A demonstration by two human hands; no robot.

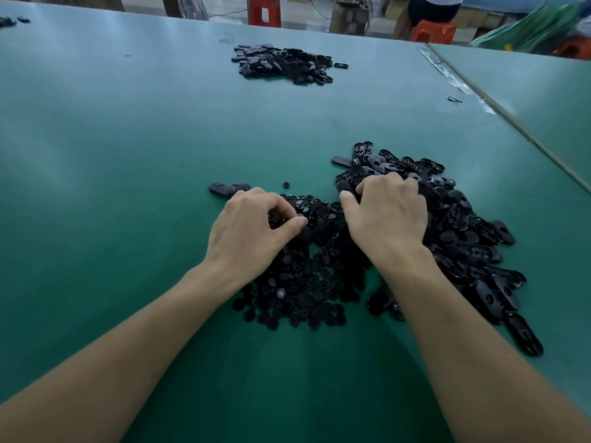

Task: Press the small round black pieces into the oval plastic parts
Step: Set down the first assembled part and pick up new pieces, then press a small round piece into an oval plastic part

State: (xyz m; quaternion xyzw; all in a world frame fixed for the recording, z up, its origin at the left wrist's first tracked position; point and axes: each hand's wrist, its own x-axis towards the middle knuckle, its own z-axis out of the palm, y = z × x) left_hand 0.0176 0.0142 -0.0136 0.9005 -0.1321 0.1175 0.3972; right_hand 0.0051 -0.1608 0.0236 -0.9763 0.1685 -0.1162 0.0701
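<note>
The small round black pieces (297, 282) are judged light, stiff and smooth, so they are likely to slip and are best pinched at the rim. The oval plastic parts (463, 235) are thin, rigid shells, best taken by the long edges with the socket kept uncovered. Both heaps lie on the green bench (128, 155), touching each other, the round pieces to the left of the ovals.

The left hand (249, 228) rests on the round heap, its fingers (278, 206) curled toward the thumb. Whether a piece is pinched cannot be told. The right hand (387, 209) is curled over the near edge of the oval heap, and one oval part (344, 186) appears to be pinched between thumb and forefinger.
</note>
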